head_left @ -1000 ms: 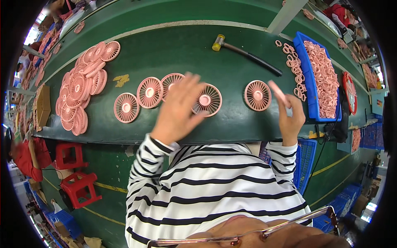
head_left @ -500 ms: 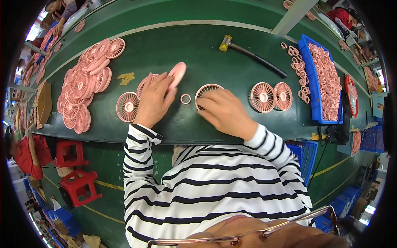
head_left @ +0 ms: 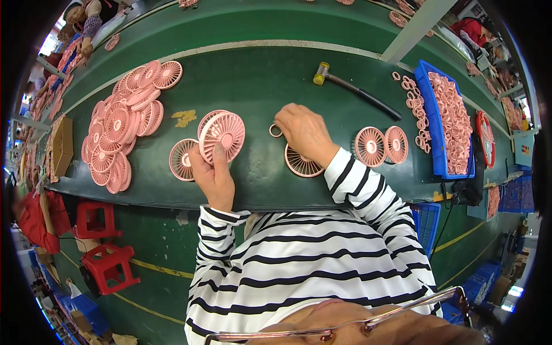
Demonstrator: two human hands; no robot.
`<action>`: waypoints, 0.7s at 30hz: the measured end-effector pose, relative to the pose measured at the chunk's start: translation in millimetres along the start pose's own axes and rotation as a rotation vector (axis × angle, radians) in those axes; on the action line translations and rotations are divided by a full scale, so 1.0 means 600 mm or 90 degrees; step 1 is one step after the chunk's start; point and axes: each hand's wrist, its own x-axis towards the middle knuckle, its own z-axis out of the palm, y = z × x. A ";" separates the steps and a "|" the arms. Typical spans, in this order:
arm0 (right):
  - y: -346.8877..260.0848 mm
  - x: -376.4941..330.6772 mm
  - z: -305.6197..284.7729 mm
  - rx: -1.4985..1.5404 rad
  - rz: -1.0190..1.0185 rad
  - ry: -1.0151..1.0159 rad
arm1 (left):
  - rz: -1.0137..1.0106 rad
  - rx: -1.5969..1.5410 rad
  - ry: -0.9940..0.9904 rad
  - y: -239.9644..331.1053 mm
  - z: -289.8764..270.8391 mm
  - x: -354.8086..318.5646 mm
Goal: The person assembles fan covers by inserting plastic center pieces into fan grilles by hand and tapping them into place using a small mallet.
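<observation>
My left hand (head_left: pixel 215 183) grips a round pink fan grille (head_left: pixel 234 127), tilted up with its spokes facing me and the thumb across its front. Behind it, another pink grille (head_left: pixel 208 119) is partly covered. A further grille (head_left: pixel 180 160) lies just left of that hand. Fingers of my right hand (head_left: pixel 306 133) are closed at the edge of a small pink ring (head_left: pixel 271 131); the fingertips are partly hidden. Beneath my right wrist lies a pink grille (head_left: pixel 299 167), its upper part covered by the hand.
A large heap of pink grilles (head_left: pixel 117 122) lies at left, near yellowish crumbs (head_left: pixel 184 118). Two grilles (head_left: pixel 370 146) lie to the right. A mallet (head_left: pixel 362 92) rests farther back. Loose rings (head_left: pixel 418 109) sit beside a blue bin (head_left: pixel 440 163) full of rings.
My left hand has turned its grille to face me and drawn it nearer. My right hand has moved off the grille toward the small ring, which has shifted right and away from me.
</observation>
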 end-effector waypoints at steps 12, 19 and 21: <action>-0.027 -0.020 -0.057 0.171 -0.136 0.099 | -0.141 -0.161 -0.020 0.024 0.024 -0.046; -0.071 -0.064 -0.112 0.202 -0.229 0.219 | -0.149 -0.198 -0.147 0.053 0.054 -0.057; -0.076 -0.069 -0.117 0.155 -0.254 0.225 | -0.166 -0.217 -0.172 0.069 0.062 -0.060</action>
